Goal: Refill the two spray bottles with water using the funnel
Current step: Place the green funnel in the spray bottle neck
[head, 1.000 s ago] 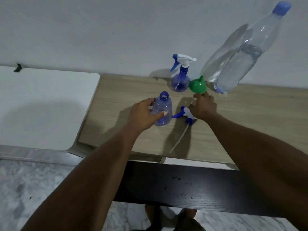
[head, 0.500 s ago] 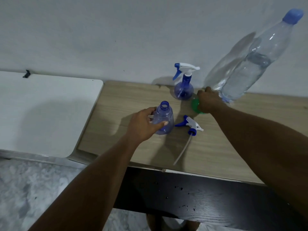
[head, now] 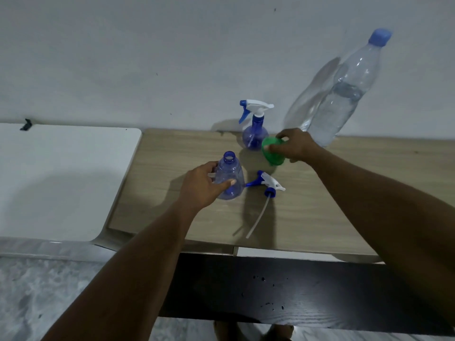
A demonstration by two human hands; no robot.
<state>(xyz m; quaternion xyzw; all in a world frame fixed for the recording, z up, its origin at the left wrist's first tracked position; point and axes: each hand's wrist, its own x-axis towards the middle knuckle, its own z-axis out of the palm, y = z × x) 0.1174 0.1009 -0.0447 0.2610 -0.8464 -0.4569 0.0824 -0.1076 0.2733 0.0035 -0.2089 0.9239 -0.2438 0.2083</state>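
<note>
**Funnel in hand, open bottle held steady**

From the head camera we see our left hand (head: 205,184) wrapped around the open spray bottle (head: 230,177), which stands upright on the wooden bench (head: 320,193). Our right hand (head: 294,146) has its grip closed on the green funnel (head: 272,153), tilted above the bench. The removed spray head (head: 267,184) lies beside the open bottle. The capped spray bottle (head: 254,129) and the water bottle (head: 344,94) stand by the wall.
</note>
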